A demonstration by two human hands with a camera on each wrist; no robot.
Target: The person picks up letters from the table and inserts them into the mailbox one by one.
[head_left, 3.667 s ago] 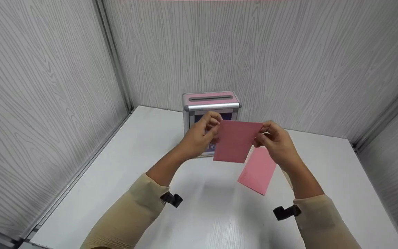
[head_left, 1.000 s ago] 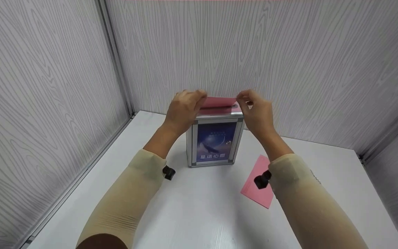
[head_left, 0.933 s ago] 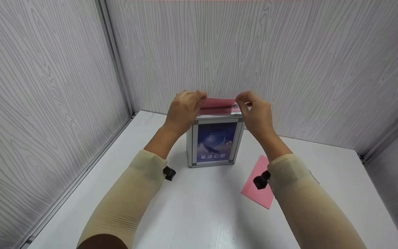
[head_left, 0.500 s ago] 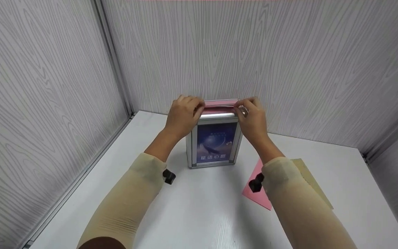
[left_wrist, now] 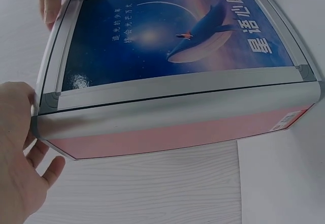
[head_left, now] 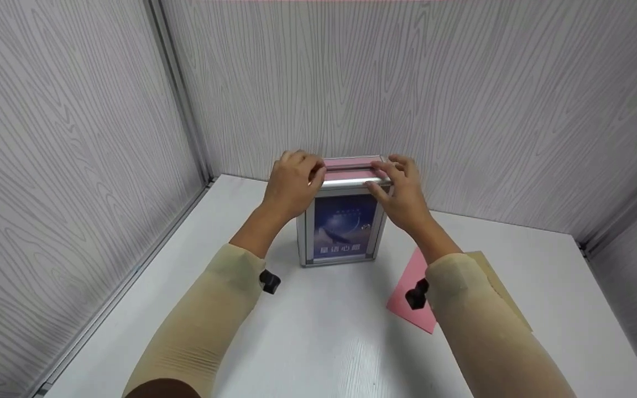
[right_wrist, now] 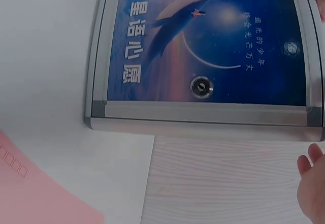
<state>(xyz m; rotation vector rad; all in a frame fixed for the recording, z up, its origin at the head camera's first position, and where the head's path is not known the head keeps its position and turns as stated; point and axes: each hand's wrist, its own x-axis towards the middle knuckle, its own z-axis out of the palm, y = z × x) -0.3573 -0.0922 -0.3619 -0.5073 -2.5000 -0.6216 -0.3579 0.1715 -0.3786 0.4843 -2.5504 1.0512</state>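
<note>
The upright metal-framed box (head_left: 346,226) has a pink top with a dark slot and a blue whale picture on its front, also facing the camera in the left wrist view (left_wrist: 152,36) and the right wrist view (right_wrist: 203,46). My left hand (head_left: 290,185) touches the top-left corner with bent fingers; its palm (left_wrist: 18,153) lies beside that corner in the left wrist view. My right hand (head_left: 404,193) has spread fingers at the top-right end, holding nothing. No pink envelope shows between my hands; whether any is inside the box is hidden.
A pink envelope (head_left: 412,298) lies on the white table (head_left: 318,331), right of the box and partly under my right forearm in view. A tan sheet (head_left: 495,276) lies behind that sleeve. Grain-patterned walls (head_left: 396,83) stand behind and at both sides.
The pink envelope held between both hands has gone down at the slot, out of sight. My right fingers have let go and spread; my left hand has stayed at the box's left corner.
</note>
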